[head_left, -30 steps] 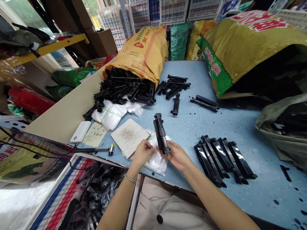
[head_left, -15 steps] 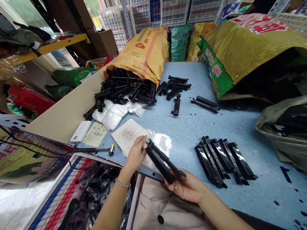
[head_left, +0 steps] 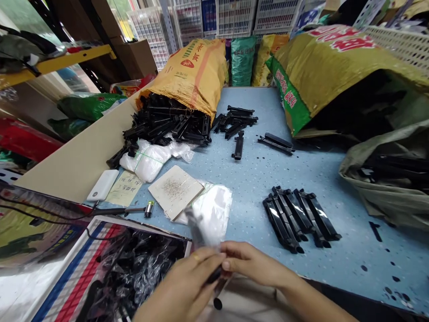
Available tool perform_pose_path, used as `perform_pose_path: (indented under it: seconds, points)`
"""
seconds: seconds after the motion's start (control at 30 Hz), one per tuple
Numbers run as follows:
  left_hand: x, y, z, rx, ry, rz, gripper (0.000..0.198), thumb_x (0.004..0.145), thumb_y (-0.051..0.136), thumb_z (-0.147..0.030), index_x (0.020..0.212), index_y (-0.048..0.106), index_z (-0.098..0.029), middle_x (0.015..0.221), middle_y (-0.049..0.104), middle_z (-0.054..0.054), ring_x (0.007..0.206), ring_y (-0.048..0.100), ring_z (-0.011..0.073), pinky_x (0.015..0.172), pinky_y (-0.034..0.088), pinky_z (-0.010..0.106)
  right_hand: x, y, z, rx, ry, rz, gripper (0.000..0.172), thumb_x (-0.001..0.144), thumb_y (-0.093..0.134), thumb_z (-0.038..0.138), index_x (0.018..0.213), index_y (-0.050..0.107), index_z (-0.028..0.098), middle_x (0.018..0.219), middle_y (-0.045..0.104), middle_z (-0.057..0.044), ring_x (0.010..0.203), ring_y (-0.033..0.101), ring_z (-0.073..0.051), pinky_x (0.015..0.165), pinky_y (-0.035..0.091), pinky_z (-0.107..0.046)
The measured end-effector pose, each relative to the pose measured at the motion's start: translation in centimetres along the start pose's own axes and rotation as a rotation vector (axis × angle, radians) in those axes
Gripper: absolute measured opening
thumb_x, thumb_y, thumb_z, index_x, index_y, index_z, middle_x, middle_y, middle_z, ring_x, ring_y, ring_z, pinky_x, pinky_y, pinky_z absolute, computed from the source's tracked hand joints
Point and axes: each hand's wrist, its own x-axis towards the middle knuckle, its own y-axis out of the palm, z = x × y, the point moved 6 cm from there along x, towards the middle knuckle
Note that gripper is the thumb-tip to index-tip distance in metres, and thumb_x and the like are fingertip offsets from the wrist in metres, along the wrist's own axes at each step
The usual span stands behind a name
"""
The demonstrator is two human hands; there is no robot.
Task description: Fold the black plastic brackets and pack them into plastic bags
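The worktop bears an orange sack printed "南" beyond left hand and right hand, both gripping a blurred black part.

beige garment w/ dk round spot, R forearm bare

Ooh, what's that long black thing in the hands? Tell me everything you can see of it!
The black piece is long and narrow, and looks like plastic. It's blurry, so its little parts are hard to make out. Its far half looks greyish, maybe seen through clear plastic. It slants, far end towards the left, near the front edge of the blue table, beside some clear bags. The left hand wraps its near part; the right hand meets it there, its exact grip unclear.
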Motion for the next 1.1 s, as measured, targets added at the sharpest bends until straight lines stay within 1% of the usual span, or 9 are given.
perform_pose_path:
  seconds: [0.07, 0.2, 0.3, 0.4, 0.5, 0.6, 0.83, 0.97, 1.1]
  points:
    - [-2.6, -2.1, 2.0, 0.037, -0.126, 0.044, 0.049, 0.084, 0.055, -0.017, 0.13, 0.053, -0.035, 0.123, 0.066, 0.001, 0.109, 0.064, 0.0187, 0.094, 0.052, 0.026, -1.6, -2.6, 1.5, -0.31, -0.001, -0.005, 0.028, 0.093, 0.049, 0.03, 0.116, 0.064, 0.021, 0.106, 0.068, -0.006, 0.094, 0.064, -0.02, 0.085, 0.052, -0.037]
    - [-4.9, -3.2, 7.2, 0.153, -0.39, 0.094, 0.043, 0.079, 0.059, -0.021, 0.121, 0.062, -0.028, 0.119, 0.068, 0.004, 0.105, 0.066, 0.0239, 0.092, 0.053, 0.033, -4.1, -11.9, 3.6, -1.173, -0.091, -0.384, 0.047, 0.088, 0.035, 0.004, 0.125, 0.059, 0.018, 0.129, 0.058, -0.014, 0.121, 0.053, -0.028, 0.1, 0.044, -0.049]
    - [-1.3, -0.9, 8.6, 0.149, -0.421, 0.001, 0.034, 0.082, 0.053, -0.018, 0.113, 0.066, -0.022, 0.113, 0.068, 0.008, 0.101, 0.066, 0.0241, 0.091, 0.052, 0.037, -3.7, -15.1, 3.0, -1.589, -0.145, -0.323, 0.052, 0.077, 0.041, -0.007, 0.115, 0.066, 0.019, 0.136, 0.055, -0.012, 0.132, 0.043, -0.03, 0.104, 0.04, -0.048]
    - [4.8, 2.3, 7.6, 0.087, -0.333, -0.189, 0.022, 0.087, 0.049, -0.022, 0.1, 0.066, -0.017, 0.102, 0.068, 0.011, 0.089, 0.065, 0.0222, 0.084, 0.052, 0.037, -2.8, -15.5, 2.6, -1.677, -0.203, -0.195, 0.048, 0.078, 0.046, -0.005, 0.11, 0.068, 0.023, 0.136, 0.056, -0.008, 0.132, 0.044, -0.028, 0.103, 0.041, -0.044]
    - [8.9, 4.2, 7.6, 0.081, -0.365, -0.403, 0.019, 0.082, 0.056, -0.017, 0.099, 0.064, -0.012, 0.113, 0.061, 0.018, 0.103, 0.059, 0.0286, 0.088, 0.048, 0.043, -2.6, -15.1, 2.9, -1.574, -0.157, -0.106, 0.04, 0.084, 0.045, 0.004, 0.113, 0.066, 0.022, 0.126, 0.063, -0.009, 0.12, 0.056, -0.027, 0.096, 0.047, -0.042]
    - [10.4, 4.8, 9.2, -0.019, -0.412, -0.424, 0.013, 0.08, 0.052, -0.009, 0.079, 0.064, -0.015, 0.1, 0.065, 0.013, 0.094, 0.061, 0.0252, 0.082, 0.048, 0.039, -3.4, -15.4, 3.1, -1.358, -0.023, -0.174, 0.033, 0.09, 0.046, 0.023, 0.118, 0.064, 0.021, 0.12, 0.066, -0.011, 0.105, 0.064, -0.028, 0.087, 0.052, -0.041]
    - [10.1, 2.2, 13.8, -0.319, -0.511, -0.435, 0.02, 0.072, 0.065, -0.03, 0.06, 0.052, -0.019, 0.059, 0.058, -0.002, 0.055, 0.055, 0.0134, 0.055, 0.042, 0.024, -3.0, -13.4, 0.7, -0.424, 0.069, -0.436, 0.042, 0.084, 0.058, 0.047, 0.115, 0.066, 0.019, 0.111, 0.07, -0.009, 0.101, 0.063, -0.027, 0.088, 0.049, -0.038]
    - [10.0, 2.0, 14.7, -0.428, -0.552, -0.469, 0.015, 0.067, 0.065, -0.026, 0.066, 0.052, -0.019, 0.058, 0.054, -0.005, 0.054, 0.052, 0.0119, 0.054, 0.039, 0.023, -0.2, -10.4, -0.6, 0.029, 0.025, -0.428, 0.042, 0.077, 0.068, 0.047, 0.107, 0.069, 0.018, 0.101, 0.072, -0.009, 0.092, 0.064, -0.024, 0.082, 0.049, -0.036]
    - [9.9, 2.3, 14.7, -0.465, -0.595, -0.54, 0.028, 0.057, 0.073, -0.021, 0.071, 0.049, -0.02, 0.059, 0.046, -0.008, 0.054, 0.045, 0.0101, 0.053, 0.033, 0.021, 2.4, -8.6, -0.5, 0.242, 0.007, -0.405, 0.04, 0.072, 0.075, 0.046, 0.101, 0.072, 0.019, 0.094, 0.073, -0.007, 0.086, 0.065, -0.02, 0.078, 0.049, -0.031]
